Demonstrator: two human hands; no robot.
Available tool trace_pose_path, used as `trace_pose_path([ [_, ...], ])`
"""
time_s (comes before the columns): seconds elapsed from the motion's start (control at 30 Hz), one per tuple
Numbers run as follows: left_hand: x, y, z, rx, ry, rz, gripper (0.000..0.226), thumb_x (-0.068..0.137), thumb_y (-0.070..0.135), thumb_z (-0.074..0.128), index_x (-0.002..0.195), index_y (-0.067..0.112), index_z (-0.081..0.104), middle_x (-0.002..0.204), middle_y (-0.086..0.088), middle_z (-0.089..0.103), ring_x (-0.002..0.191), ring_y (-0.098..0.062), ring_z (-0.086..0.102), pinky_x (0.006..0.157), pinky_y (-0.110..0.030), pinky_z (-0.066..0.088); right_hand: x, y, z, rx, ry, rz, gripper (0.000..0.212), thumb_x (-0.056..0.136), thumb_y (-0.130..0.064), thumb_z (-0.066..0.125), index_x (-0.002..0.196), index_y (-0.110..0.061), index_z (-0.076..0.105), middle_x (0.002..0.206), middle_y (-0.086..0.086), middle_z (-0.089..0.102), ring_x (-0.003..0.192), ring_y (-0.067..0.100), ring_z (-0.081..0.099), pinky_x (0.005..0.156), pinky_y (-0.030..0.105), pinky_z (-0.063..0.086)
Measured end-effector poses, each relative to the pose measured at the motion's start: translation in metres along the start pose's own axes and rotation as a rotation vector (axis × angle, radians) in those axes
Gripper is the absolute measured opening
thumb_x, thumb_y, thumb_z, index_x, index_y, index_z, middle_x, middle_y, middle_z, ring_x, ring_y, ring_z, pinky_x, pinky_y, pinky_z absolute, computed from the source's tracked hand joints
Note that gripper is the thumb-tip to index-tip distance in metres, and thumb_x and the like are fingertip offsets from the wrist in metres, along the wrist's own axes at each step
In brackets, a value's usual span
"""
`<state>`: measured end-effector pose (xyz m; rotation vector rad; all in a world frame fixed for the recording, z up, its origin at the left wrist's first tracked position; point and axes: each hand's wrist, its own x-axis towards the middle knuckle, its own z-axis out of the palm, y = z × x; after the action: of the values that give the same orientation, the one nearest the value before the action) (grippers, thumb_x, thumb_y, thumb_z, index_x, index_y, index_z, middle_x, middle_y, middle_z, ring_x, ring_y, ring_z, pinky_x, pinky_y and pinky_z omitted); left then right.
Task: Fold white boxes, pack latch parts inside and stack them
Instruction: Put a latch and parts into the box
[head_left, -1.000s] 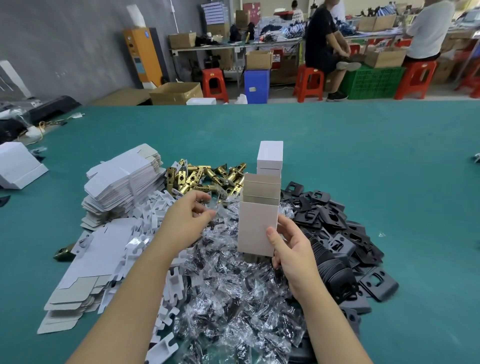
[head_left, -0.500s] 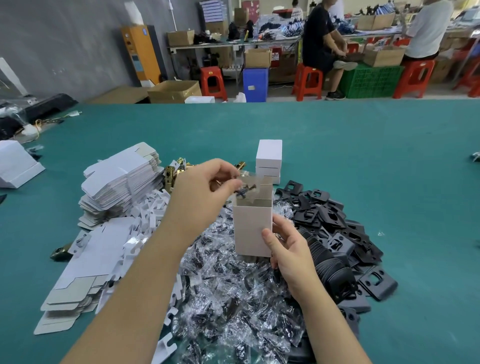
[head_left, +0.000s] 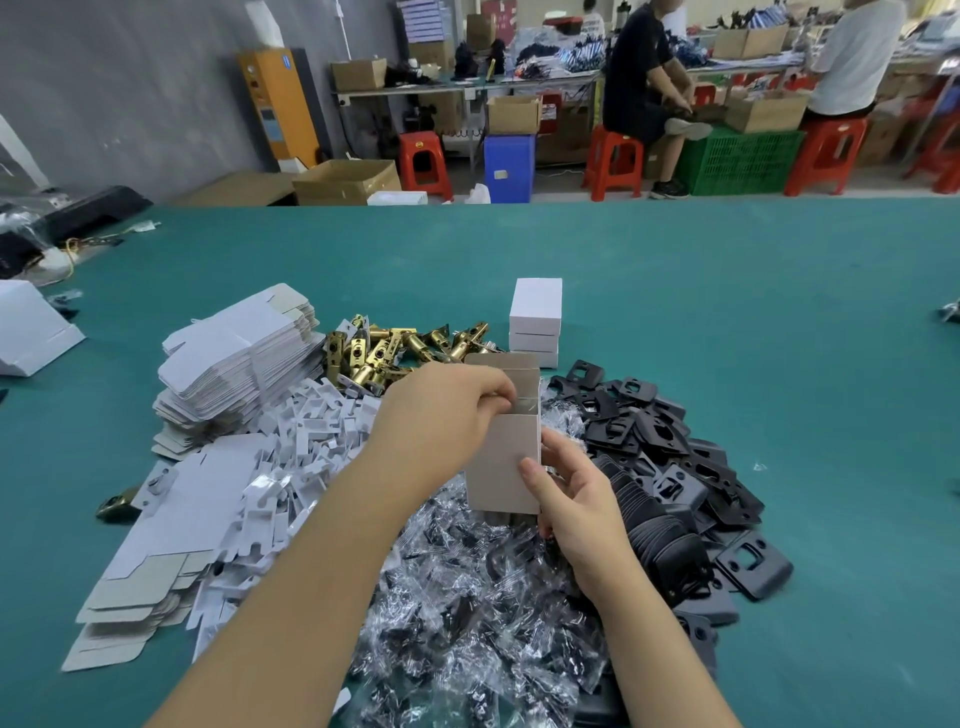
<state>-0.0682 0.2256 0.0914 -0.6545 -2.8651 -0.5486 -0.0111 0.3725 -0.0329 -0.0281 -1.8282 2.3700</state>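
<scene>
An upright white box (head_left: 501, 467) with its top flaps open is held above the pile. My right hand (head_left: 576, 504) grips its lower right side, thumb on the front face. The curled fingertips of my left hand (head_left: 441, 421) are at the box's open mouth, pinching a small clear plastic bag of screws that is mostly inside. Three closed white boxes (head_left: 536, 312) stand stacked just behind. Brass latch parts (head_left: 384, 353) lie in a heap to the left of that stack.
On the green table (head_left: 753, 338) lie a stack of flat box blanks (head_left: 239, 358), white card inserts (head_left: 311, 431), a heap of bagged screws (head_left: 467, 597) and black strike plates (head_left: 665, 457). A white box (head_left: 31, 332) sits far left. People work at benches beyond.
My left hand picked a small bag of screws from the pile, carried it up to the box's open top and now pushes it inside. My right hand has kept hold of the box.
</scene>
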Motion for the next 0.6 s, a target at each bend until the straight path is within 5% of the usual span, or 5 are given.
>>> trace_pose_path([
  [0.13, 0.0028, 0.0026, -0.0001, 0.100, -0.054, 0.044, 0.027, 0.106, 0.035, 0.050, 0.123, 0.037, 0.071, 0.118, 0.007, 0.059, 0.108, -0.019, 0.059, 0.089, -0.038, 0.053, -0.0005, 0.0001, 0.0004, -0.018, -0.002, -0.011, 0.031, 0.099, -0.020, 0.067, 0.126, -0.034, 0.067, 0.110, -0.005, 0.075, 0.076, -0.001, 0.068, 0.054, 0.012, 0.049],
  [0.33, -0.0013, 0.0061, 0.0008, 0.108, -0.078, 0.089, 0.036, 0.105, 0.025, 0.043, 0.134, 0.035, 0.062, 0.125, 0.009, 0.069, 0.113, -0.018, 0.063, 0.089, -0.038, 0.054, -0.0004, -0.0007, 0.0006, -0.019, -0.011, -0.018, 0.032, 0.098, -0.019, 0.067, 0.128, -0.032, 0.066, 0.113, -0.007, 0.075, 0.078, 0.000, 0.069, 0.054, 0.012, 0.050],
  [0.5, -0.0052, 0.0011, 0.0005, 0.108, -0.031, 0.087, 0.024, 0.104, 0.033, 0.047, 0.112, 0.034, 0.069, 0.101, 0.012, 0.071, 0.095, -0.013, 0.064, 0.077, -0.033, 0.053, -0.0010, -0.0022, 0.0013, -0.034, -0.012, -0.029, 0.032, 0.098, -0.020, 0.067, 0.124, -0.040, 0.069, 0.115, -0.009, 0.074, 0.083, 0.002, 0.070, 0.055, 0.012, 0.050],
  [0.6, -0.0048, -0.0034, 0.0030, 0.136, -0.047, 0.105, 0.028, 0.105, 0.036, 0.047, 0.107, 0.028, 0.073, 0.104, 0.011, 0.066, 0.093, -0.012, 0.061, 0.077, -0.033, 0.053, -0.0015, -0.0025, 0.0017, -0.053, -0.013, -0.037, 0.035, 0.099, -0.020, 0.067, 0.120, -0.048, 0.070, 0.115, -0.009, 0.074, 0.084, 0.003, 0.070, 0.054, 0.013, 0.050],
])
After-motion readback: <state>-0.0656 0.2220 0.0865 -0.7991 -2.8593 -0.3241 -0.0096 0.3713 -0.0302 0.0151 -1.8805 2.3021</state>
